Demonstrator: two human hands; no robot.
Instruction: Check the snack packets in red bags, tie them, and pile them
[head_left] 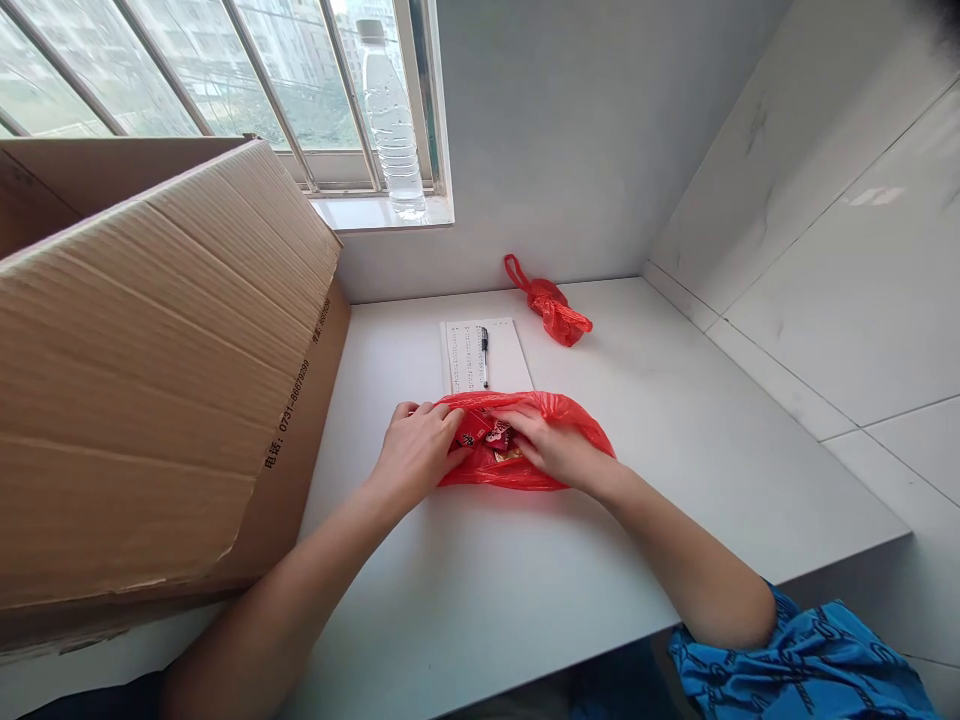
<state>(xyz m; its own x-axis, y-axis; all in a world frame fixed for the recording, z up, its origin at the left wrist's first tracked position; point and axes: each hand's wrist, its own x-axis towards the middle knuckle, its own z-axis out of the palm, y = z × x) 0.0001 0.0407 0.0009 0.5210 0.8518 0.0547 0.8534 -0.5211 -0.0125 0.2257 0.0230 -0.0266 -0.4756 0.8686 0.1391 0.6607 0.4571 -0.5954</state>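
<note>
The red plastic bag (510,478) lies on the white tabletop (450,590), directly before the person, with its mouth open upward. Inside it some small packets (499,436), mostly red, are visible. The left hand (416,450) is at the left rim, with fingers bent and thumb apart; it seems to keep this side of the mouth wide, but I cannot tell if the film is pinched. The right hand (561,450) enters from the right side, its fingers partly spread over the packets, probably because this pushes the opposite side away. Whether these fingers hold any packet, I cannot tell. Just behind, a pen (485,358) rests on the written paper (465,355), perhaps to be within easy reach. A smaller red bag (553,308) lies near the wall, and the cardboard box (150,400) stands at left, so the middle gives room for both arms.
</note>
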